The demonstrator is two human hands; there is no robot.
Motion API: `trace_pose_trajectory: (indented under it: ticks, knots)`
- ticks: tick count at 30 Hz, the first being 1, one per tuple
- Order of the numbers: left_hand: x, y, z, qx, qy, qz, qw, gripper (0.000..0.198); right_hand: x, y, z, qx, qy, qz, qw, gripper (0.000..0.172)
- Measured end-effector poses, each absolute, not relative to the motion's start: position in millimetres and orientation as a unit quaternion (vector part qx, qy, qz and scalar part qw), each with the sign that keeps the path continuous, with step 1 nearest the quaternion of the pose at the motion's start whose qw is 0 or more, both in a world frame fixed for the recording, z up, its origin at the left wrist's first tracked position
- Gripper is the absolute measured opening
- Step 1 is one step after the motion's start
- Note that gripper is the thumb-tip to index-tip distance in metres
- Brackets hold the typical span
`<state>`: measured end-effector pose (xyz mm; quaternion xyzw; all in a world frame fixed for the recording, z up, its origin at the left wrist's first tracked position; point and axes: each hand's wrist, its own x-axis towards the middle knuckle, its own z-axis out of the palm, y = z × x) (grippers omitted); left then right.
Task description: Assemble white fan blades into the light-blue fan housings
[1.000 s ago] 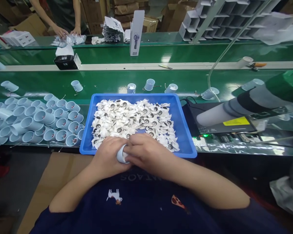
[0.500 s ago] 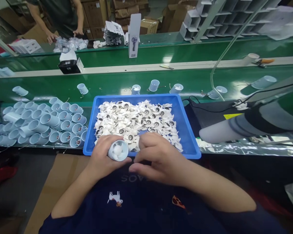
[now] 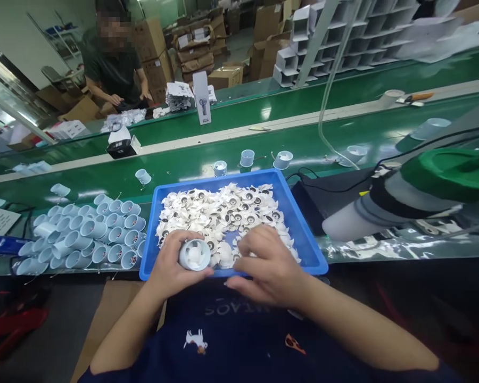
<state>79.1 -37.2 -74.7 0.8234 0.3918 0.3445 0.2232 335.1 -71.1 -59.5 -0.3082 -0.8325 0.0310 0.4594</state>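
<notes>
My left hand (image 3: pixel 167 267) is wrapped round a pale blue cylindrical fan housing (image 3: pixel 205 261), its open end facing up toward me. Inside that housing sits a white fan impeller (image 3: pixel 195 255). Just to the right, my right hand (image 3: pixel 268 264) hovers over the near edge of the tray, fingers bent and thumb apart, with nothing visible between them. Beneath both hands lies a blue tray (image 3: pixel 312 254) heaped with white fan impellers (image 3: pixel 195 209), several showing dark ringed centres. My hands hide part of the tray's near side.
Many pale blue housings (image 3: pixel 93 229) are piled left of the tray. Several more, including one housing (image 3: pixel 247 158), stand along the green conveyor (image 3: pixel 163 165) behind. A grey tube with a green cap (image 3: pixel 455 173) juts in at right. Across the bench, a co-worker (image 3: pixel 114 69) stands near plastic bags.
The view has tilted up and turned, showing more of the co-worker. My right hand has drawn slightly away from the held housing, which stays in my left hand.
</notes>
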Motion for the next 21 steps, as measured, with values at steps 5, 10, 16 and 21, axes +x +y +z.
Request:
trace_pose_trajectory:
  ticks: [5, 10, 16, 21]
  knots:
    - [67.8, 53.6, -62.1, 0.844, 0.422, 0.324, 0.072, 0.054, 378.8, -85.7, -66.3, -0.318, -0.774, 0.053, 0.546, 0.025]
    - [94.1, 178.6, -56.1, 0.833, 0.462, 0.306, 0.007, 0.05, 390.8, -104.5, -91.1, -0.335, -0.764, 0.089, 0.545, 0.035]
    - [139.1, 238.7, -57.0, 0.89, 0.372, 0.262, -0.03, 0.018, 426.7, -140.5, -106.0, -0.43, -0.713, 0.043, 0.552, 0.029]
    - [137.5, 243.9, -55.8, 0.906, 0.347, 0.237, -0.054, 0.023, 445.2, -163.5, -117.6, -0.513, -0.62, 0.033, 0.592, 0.029]
